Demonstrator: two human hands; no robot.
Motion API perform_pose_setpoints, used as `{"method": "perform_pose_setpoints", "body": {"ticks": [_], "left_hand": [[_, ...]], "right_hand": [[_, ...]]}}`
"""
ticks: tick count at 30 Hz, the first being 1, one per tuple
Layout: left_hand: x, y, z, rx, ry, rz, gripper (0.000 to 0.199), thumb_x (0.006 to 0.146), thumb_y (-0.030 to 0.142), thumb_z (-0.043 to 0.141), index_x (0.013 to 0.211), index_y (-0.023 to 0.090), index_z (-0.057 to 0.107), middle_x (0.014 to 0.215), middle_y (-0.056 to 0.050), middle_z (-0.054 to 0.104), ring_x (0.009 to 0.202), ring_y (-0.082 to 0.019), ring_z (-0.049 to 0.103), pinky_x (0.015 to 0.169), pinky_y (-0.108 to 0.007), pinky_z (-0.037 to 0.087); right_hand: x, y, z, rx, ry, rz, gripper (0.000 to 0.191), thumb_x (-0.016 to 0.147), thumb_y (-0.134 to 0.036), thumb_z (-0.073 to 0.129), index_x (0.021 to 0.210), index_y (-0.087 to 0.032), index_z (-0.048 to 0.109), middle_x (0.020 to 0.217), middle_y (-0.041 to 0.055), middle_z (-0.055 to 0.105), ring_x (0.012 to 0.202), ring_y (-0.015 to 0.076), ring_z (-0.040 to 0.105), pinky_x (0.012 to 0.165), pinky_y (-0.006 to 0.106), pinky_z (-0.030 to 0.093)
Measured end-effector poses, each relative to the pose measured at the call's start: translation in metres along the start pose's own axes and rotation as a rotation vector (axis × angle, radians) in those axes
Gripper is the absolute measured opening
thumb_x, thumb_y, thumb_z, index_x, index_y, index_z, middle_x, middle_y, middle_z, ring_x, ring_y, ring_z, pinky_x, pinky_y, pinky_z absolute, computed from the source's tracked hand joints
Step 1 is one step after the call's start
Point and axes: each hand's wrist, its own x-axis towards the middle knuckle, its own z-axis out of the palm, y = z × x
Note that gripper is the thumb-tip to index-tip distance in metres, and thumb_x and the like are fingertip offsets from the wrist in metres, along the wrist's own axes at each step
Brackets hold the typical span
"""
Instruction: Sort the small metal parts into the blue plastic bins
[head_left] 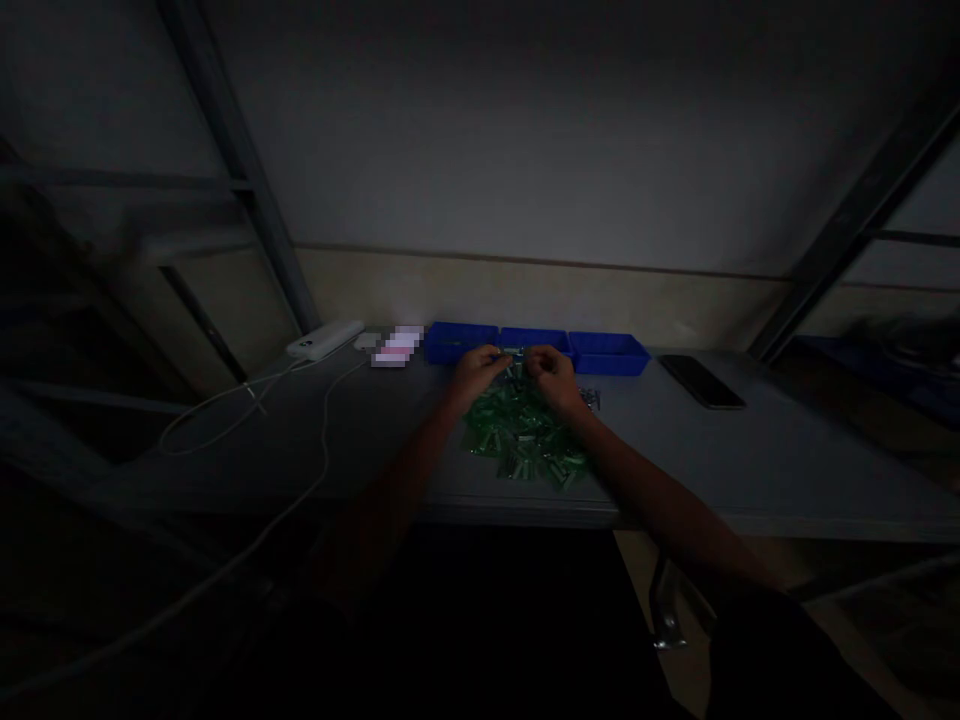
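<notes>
My left hand (477, 374) and my right hand (553, 376) are raised close together above a heap of small green-tinted plastic bags (517, 425). Pinched in the fingertips of my left hand is a small clear plastic bag (514, 352), which stretches toward the right hand. The fingers of my right hand are curled closed beside it; what they grip is too dark to make out. Several bags in the heap hold small pale or shiny pieces. Loose shiny metal pieces, perhaps screws, (591, 398) lie by my right wrist.
Three blue bins (607, 353) stand in a row behind my hands. A dark phone (701, 381) lies to the right on the grey table (795, 450). On the left are a lit, blurred-out screen (399, 346), a white power strip (325, 340) and loose white cables (325, 440).
</notes>
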Motion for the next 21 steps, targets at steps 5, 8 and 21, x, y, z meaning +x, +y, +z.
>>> {"method": "perform_pose_setpoints", "body": {"ticks": [5,8,21], "left_hand": [[-0.002,0.002,0.002,-0.130,-0.064,-0.094,0.017,0.075,0.033,0.062,0.078,0.016,0.061,0.062,0.002,0.059,0.057,-0.011,0.055,0.056,-0.023,0.041],[-0.003,0.002,0.004,-0.228,-0.084,-0.104,0.019,0.073,0.034,0.064,0.076,0.015,0.060,0.069,0.000,0.063,0.064,-0.012,0.058,0.064,-0.024,0.045],[-0.009,0.006,0.011,-0.250,-0.036,-0.085,0.028,0.064,0.042,0.069,0.067,0.015,0.061,0.062,0.000,0.063,0.061,-0.012,0.056,0.060,-0.023,0.042]], "right_hand": [[0.001,0.001,-0.003,0.071,0.041,0.073,0.014,0.060,-0.030,0.055,0.068,-0.019,0.058,0.065,-0.0028,0.057,0.063,0.0127,0.051,0.062,0.024,0.041],[0.000,-0.001,-0.001,0.203,0.080,0.204,0.012,0.056,-0.028,0.056,0.065,-0.019,0.059,0.063,-0.0031,0.057,0.061,0.0128,0.051,0.058,0.024,0.039],[-0.006,-0.011,0.003,0.470,0.160,0.306,0.013,0.050,-0.020,0.057,0.063,-0.020,0.059,0.057,-0.0059,0.055,0.058,0.0109,0.047,0.057,0.024,0.036]]}}
